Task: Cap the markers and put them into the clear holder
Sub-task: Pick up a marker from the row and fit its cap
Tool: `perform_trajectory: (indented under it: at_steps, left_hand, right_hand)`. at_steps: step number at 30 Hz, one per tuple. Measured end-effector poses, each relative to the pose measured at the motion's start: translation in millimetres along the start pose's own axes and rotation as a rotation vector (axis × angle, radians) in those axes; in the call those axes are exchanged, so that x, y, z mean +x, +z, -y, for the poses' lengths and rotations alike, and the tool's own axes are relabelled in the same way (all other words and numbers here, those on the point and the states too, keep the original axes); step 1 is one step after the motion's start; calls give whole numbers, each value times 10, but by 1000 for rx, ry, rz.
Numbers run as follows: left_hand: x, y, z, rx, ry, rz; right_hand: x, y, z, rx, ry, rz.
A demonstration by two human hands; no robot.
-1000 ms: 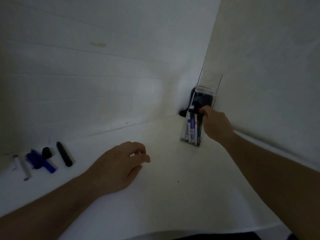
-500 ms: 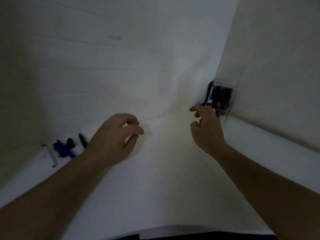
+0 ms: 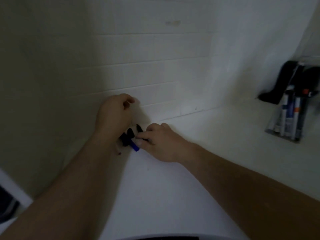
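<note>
White tiled wall meets a white counter in dim light. Both hands reach a cluster of loose markers by the wall. The right hand touches a black marker, grip unclear; the left hand hovers, fingers loosely curled, holding nothing visible. Far right, the clear holder contains capped markers.

I see a white table set into a tiled corner. At its far left lie loose dark markers, one blue, against the wall. At far right stands the clear holder, with markers inside.
</note>
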State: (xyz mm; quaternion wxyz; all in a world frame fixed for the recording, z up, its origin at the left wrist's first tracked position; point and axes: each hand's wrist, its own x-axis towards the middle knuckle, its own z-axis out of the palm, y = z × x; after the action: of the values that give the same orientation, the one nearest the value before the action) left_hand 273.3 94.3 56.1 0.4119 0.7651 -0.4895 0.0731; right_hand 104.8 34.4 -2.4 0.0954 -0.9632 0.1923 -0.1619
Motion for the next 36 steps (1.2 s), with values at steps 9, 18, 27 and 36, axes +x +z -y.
perform_trajectory:
  at_steps: [9, 18, 27, 36]
  left_hand:
    - [-34, 27, -117, 488, -194, 486]
    - [-104, 194, -97, 496, -102, 580]
    - [-187, 273, -267, 254, 21, 537]
    - [-278, 329, -363, 136, 62, 506]
  right_hand:
    - [-669, -461, -694, -212, 370, -116]
    - [-992, -604, -818, 175, 535, -338]
    - [-1014, -604, -885, 314, 556, -391]
    - [-992, -583, -913, 343, 509, -412]
